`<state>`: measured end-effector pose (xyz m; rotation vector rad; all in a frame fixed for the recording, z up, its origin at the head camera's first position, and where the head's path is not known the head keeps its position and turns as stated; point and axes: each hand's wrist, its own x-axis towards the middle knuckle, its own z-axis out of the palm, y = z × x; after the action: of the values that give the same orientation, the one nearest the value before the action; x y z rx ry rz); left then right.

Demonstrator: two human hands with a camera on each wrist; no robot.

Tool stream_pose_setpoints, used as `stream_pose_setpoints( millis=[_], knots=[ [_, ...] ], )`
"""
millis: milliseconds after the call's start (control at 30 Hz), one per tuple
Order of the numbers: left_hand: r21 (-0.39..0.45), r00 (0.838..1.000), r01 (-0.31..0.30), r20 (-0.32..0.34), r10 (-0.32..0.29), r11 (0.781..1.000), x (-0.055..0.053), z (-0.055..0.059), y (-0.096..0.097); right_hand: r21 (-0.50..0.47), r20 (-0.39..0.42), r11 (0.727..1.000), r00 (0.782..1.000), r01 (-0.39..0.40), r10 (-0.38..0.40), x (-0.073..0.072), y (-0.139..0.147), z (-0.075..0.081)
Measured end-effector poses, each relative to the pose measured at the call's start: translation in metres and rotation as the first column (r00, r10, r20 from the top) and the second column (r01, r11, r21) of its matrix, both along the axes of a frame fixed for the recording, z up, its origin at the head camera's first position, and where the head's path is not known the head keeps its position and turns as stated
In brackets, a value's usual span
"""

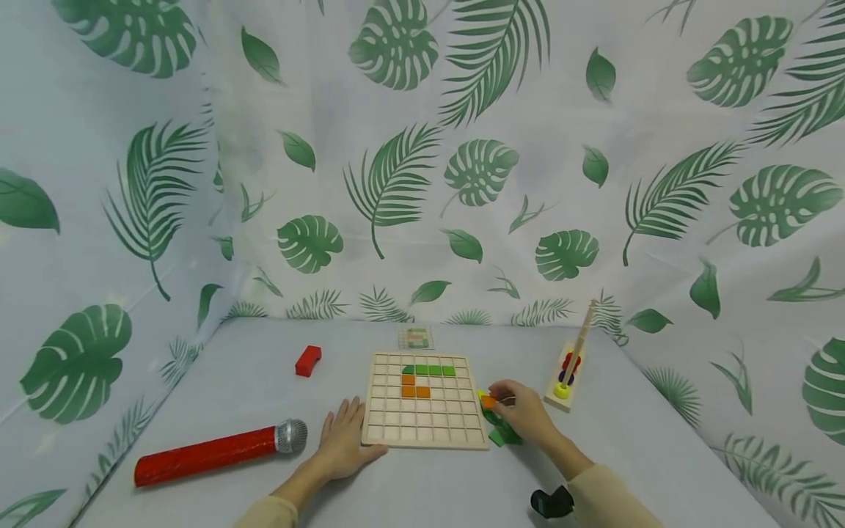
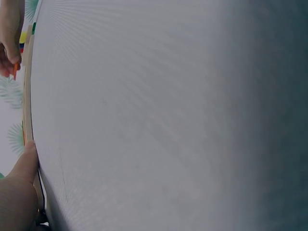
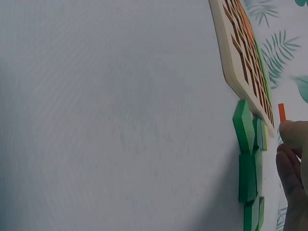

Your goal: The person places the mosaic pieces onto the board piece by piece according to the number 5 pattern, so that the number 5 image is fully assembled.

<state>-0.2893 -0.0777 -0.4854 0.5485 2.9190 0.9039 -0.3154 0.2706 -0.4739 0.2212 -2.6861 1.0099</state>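
A wooden grid board (image 1: 425, 418) lies in the middle of the table, with orange and green square tiles set in some of its cells. My left hand (image 1: 343, 444) lies flat on the table at the board's left side, fingers straight, thumb along the near left corner. My right hand (image 1: 524, 412), right of the board, pinches an orange tile (image 1: 488, 402) between thumb and fingertips; the right wrist view shows this orange tile (image 3: 282, 112) raised off the table. Beneath that hand lie several loose green tiles (image 1: 505, 433), and a bit of yellow shows beside them.
A small pattern card (image 1: 416, 338) lies behind the board. A red block (image 1: 308, 361) and a red microphone (image 1: 218, 451) are on the left. At right stand a wooden peg toy (image 1: 564, 378) and, nearer, a dark object (image 1: 551, 503) partly behind the right sleeve.
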Motion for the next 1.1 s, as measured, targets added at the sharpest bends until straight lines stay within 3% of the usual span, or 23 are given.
stream_pose_setpoints(
  millis=[433, 767, 1100],
  knots=[
    [0.002, 1.0, -0.002, -0.005, 0.002, 1.0, 0.001, 0.005, 0.0, 0.0, -0.088, 0.997, 0.994, -0.072, 0.072, -0.016, -0.029, -0.005],
    [-0.015, 1.0, -0.004, 0.007, 0.004, 1.0, -0.003, -0.002, 0.0, 0.041, -0.123, 0.992, 0.985, -0.12, 0.125, -0.032, -0.059, -0.006],
    [-0.024, 1.0, -0.007, 0.004, 0.007, 1.0, -0.005, -0.003, 0.0, 0.061, -0.109, 0.989, 0.984, -0.132, 0.138, -0.038, -0.08, -0.009]
  ],
)
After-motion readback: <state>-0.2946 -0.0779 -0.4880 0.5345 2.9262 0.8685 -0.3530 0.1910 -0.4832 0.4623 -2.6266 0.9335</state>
